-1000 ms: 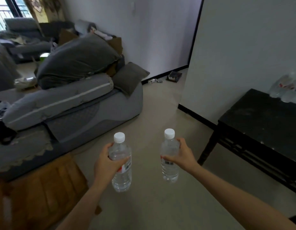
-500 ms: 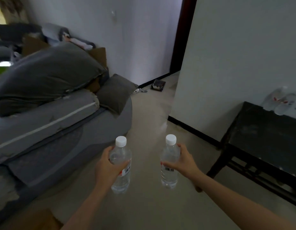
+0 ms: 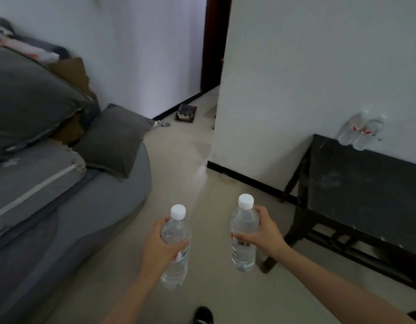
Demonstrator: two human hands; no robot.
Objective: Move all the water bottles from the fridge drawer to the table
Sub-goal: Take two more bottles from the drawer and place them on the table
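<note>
Two water bottles are held upright near the black worktop (image 3: 365, 183), the left bottle (image 3: 174, 270) gripped within curled fingers of the left hand (image 3: 160, 250), the right bottle (image 3: 243, 256) within those of the right hand (image 3: 266, 235).

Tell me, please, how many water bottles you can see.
4. The left hand holds one bottle, the right hand a second bottle, and two blurred bottles sit side by side at the back of the black table; more may be hidden.
</note>
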